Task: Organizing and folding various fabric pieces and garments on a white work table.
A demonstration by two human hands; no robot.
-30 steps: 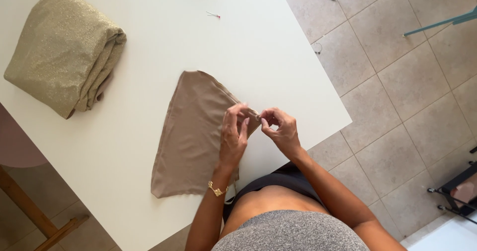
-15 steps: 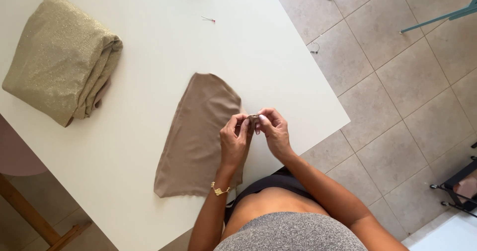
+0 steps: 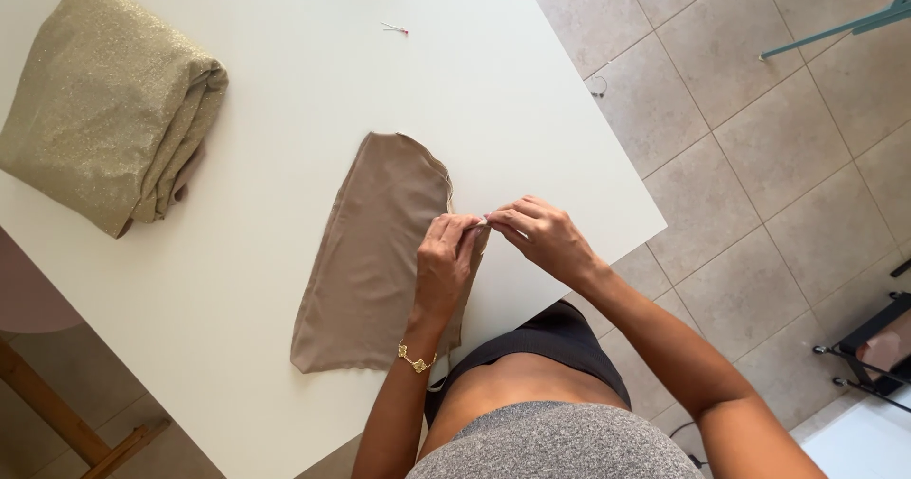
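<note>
A flat piece of taupe-brown fabric [image 3: 375, 251] is laid out on the white surface [image 3: 285, 81], and its right-hand edge is being worked by both hands. The left hand [image 3: 446, 266] is rested on the cloth near that edge, with its fingers [image 3: 462, 230] curled and pinched onto the fabric's hem. The right hand [image 3: 543, 237] is brought in from the other side, and its fingers [image 3: 503, 218] are closed in a fine pinch against the same spot, so that the two sets of fingertips are seen touching at the edge of the cloth. Whether something small, such as a pin, is held in that pinch cannot be told, since the spot is too small to be made out. A gold bracelet [image 3: 416, 359] is worn on the left wrist.

The rest of the brown piece is spread away from the fingers toward the left and toward the near edge of the surface, lying smooth and unfolded. Well apart from the fingers, at the far left, a folded bundle of glittery gold fabric [image 3: 109, 104] is placed on the surface. Farther off, beyond the fingers, a single pin with a pink head [image 3: 395, 29] is left lying alone. To the right of the hands, beige floor tiles [image 3: 759, 175] are seen below the surface's edge.
</note>
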